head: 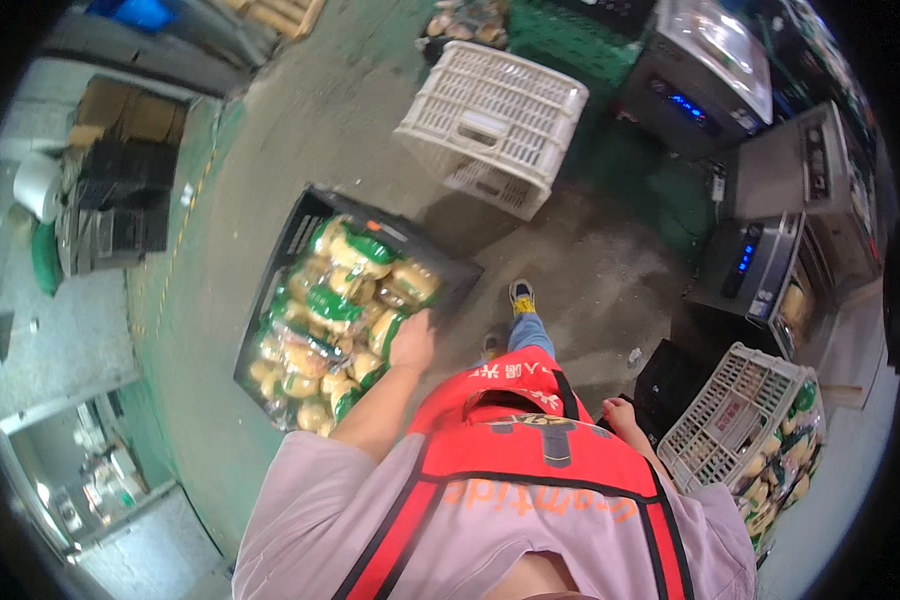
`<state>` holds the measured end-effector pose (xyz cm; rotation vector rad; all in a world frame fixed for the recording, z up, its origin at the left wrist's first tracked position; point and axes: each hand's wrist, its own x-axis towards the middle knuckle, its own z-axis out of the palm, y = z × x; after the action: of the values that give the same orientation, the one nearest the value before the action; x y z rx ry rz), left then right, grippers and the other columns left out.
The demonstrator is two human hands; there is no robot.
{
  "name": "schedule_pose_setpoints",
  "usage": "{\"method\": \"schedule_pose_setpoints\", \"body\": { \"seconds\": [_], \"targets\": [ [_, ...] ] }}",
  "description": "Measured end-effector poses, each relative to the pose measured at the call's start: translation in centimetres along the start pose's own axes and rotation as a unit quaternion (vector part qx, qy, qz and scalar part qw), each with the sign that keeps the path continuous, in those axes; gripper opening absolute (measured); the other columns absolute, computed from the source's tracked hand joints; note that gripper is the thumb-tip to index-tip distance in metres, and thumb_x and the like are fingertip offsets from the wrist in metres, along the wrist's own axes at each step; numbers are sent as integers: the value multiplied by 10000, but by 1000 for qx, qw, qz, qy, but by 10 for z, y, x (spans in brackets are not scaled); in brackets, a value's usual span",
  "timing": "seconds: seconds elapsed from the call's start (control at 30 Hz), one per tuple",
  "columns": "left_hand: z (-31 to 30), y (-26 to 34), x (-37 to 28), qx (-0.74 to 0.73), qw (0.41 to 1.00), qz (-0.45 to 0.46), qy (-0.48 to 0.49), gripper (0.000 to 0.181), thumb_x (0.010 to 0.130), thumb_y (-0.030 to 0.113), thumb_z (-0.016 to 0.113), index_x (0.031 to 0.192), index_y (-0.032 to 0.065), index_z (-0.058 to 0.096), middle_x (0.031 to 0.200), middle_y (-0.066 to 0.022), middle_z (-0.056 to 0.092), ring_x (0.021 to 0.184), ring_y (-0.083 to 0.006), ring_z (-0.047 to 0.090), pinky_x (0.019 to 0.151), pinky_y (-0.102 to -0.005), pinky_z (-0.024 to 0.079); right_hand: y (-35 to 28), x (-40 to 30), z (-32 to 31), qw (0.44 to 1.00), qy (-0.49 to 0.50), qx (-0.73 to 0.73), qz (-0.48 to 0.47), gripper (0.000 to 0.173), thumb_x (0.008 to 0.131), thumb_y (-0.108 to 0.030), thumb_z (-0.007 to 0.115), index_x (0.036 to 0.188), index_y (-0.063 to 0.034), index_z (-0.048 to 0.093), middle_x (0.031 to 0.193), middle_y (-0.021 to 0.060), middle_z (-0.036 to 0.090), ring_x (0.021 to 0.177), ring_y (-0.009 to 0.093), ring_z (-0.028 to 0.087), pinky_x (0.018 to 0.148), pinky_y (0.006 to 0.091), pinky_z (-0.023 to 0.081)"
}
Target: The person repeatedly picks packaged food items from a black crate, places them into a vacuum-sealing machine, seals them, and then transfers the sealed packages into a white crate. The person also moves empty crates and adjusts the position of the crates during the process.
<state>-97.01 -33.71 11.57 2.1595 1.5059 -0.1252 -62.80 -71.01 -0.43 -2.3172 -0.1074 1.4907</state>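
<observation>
A black plastic crate (270, 300) stands tilted in the view to my left, filled with clear and green plastic packs of pale, rounded produce (330, 304). My left hand (412, 341) lies at the crate's near right edge, over the packs there; its fingers are blurred, and whether they grip the rim is unclear. Beside the red apron (540, 442), my right hand (619, 414) hangs low with bent fingers near something black. Its grip cannot be made out.
Ahead lies a white slatted crate (495, 112) on the floor. Metal machines with lit blue displays (686, 109) line the right side. Near my right arm, another white crate (731, 420) adjoins more packed produce (780, 465). Black boxes and cartons (131, 112) are stacked far left.
</observation>
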Motion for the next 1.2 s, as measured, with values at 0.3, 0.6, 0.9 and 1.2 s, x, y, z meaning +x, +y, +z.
{"method": "schedule_pose_setpoints", "body": {
  "seconds": [0.3, 0.6, 0.9, 1.2],
  "targets": [
    [-34, 29, 5, 106, 979, -100, -140, 493, 794, 245, 593, 1181, 55, 353, 1053, -196, 558, 975, -341, 552, 816, -433, 448, -69, 40, -61, 995, 50, 76, -27, 219, 814, -161, 569, 922, 22, 621, 727, 63, 612, 627, 143, 560, 568, 292, 464],
    [-58, 90, 72, 306, 821, -218, -430, 491, 737, 403, 632, 1128, 109, 592, 1242, -83, 512, 1145, -238, 491, 942, -365, 387, -119, 138, -206, 989, 93, -6, -118, 240, 785, -177, 579, 904, 26, 629, 662, 62, 605, 549, 134, 542, 510, 289, 446],
    [-57, 285, 259, -136, 985, -26, -105, 485, 785, 375, 603, 1085, -5, 572, 999, -175, 625, 962, -247, 598, 829, -333, 458, -220, 168, -291, 988, 92, 81, -96, 251, 801, -184, 603, 949, 17, 629, 735, 77, 643, 636, 148, 587, 582, 290, 464],
    [-114, 421, 506, -666, 739, -98, -15, 491, 843, 390, 570, 1111, -2, 446, 1003, -112, 540, 795, -180, 570, 599, -245, 472, -280, 187, -313, 974, 142, 167, -65, 205, 826, -156, 573, 929, 18, 608, 692, 55, 593, 595, 134, 546, 544, 275, 452]
  ]
}}
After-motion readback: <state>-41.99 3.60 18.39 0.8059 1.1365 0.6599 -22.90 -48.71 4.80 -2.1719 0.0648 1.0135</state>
